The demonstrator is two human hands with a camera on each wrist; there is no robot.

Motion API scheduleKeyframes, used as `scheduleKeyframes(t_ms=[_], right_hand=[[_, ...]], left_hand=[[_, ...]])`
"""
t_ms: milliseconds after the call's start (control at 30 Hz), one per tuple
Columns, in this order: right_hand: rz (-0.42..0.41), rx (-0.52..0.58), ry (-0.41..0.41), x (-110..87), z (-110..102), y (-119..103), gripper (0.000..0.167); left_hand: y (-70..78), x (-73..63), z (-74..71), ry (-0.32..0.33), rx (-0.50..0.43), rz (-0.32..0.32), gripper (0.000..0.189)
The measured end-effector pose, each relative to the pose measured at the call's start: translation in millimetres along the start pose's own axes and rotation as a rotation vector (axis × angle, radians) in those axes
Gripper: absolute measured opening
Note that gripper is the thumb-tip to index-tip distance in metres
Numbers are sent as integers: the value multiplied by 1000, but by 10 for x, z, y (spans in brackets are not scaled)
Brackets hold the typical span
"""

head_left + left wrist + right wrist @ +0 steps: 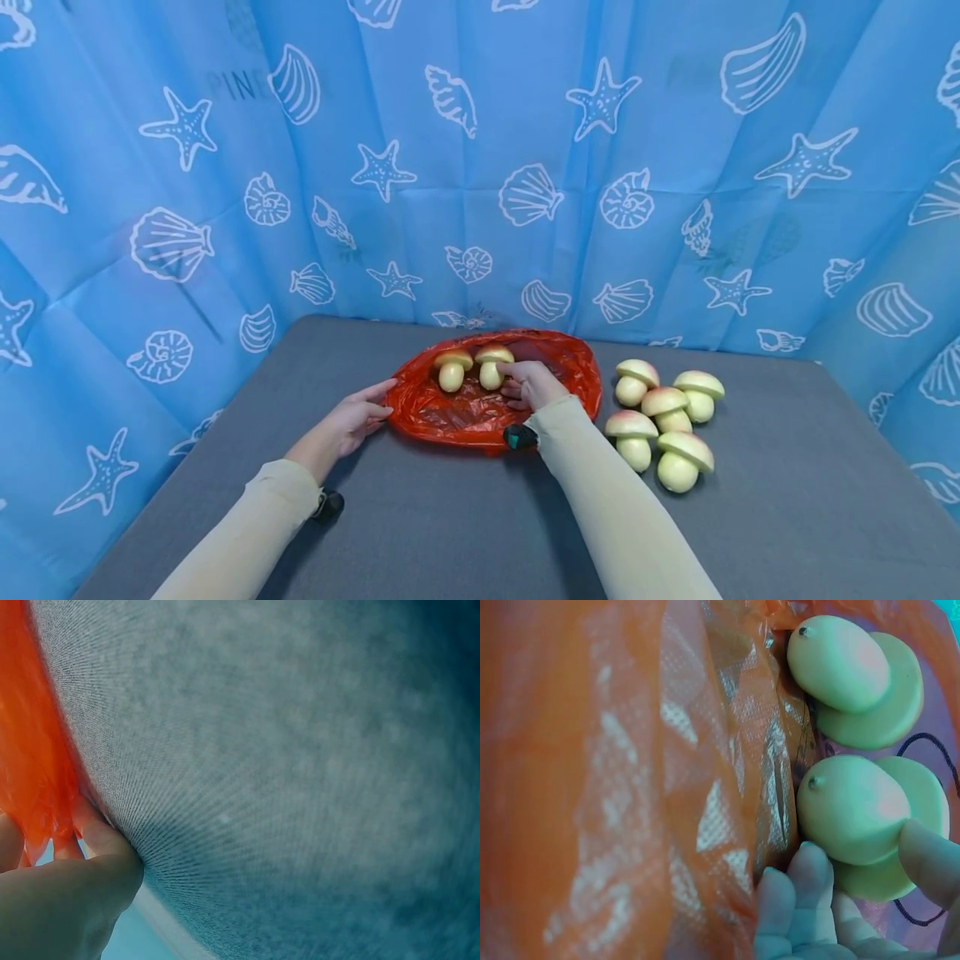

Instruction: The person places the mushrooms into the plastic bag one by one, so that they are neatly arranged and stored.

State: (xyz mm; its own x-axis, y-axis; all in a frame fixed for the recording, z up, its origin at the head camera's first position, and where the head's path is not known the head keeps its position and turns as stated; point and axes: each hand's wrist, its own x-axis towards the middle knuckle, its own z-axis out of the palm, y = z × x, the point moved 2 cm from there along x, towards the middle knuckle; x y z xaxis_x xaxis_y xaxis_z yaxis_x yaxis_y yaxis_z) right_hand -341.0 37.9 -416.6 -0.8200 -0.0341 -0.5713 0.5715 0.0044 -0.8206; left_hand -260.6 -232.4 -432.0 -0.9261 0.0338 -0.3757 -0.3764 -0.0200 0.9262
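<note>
Right hand [531, 385]: thumb and fingers, partly bent, are pinching a mushroom [491, 371] inside the red bag [457, 431].
Left hand [351, 421]: thumb and fingers are pinching the bag's left rim.
Second mushroom [452, 373]: lying in the bag, just left of the pinched one.
Five mushrooms [665, 404]: sitting on the grey table [450, 517], right of the bag.

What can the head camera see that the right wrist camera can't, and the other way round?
Only the head view shows the left hand and five mushrooms on the gray table. Only the right wrist view shows dark spots on two mushroom stems and dark curved lines beside them. Both show the right hand touching one of those mushrooms inside the red plastic bag.
</note>
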Motion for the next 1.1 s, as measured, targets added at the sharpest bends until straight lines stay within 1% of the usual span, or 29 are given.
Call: scheduleKeyframes(t_ms=[133,400,633,867,1000,1100], right_hand=[[-2,-29,-6,3,-24,5,48],[70,21,1,46,-10,-20,49],[41,5,-25,60,-3,-44,50],[12,-36,-35,19,-23,-37,46],[10,-32,-45,16,-25,-34,54],[18,3,-50,17,-30,-35,66]], left_hand=[[3,0,4,-1,3,0,58],[3,-20,6,-5,8,-3,58],[12,-5,5,-1,6,-1,59],[13,-9,14,-5,16,4,59],[10,-17,13,1,11,-1,58],[11,-24,15,-2,10,1,59]])
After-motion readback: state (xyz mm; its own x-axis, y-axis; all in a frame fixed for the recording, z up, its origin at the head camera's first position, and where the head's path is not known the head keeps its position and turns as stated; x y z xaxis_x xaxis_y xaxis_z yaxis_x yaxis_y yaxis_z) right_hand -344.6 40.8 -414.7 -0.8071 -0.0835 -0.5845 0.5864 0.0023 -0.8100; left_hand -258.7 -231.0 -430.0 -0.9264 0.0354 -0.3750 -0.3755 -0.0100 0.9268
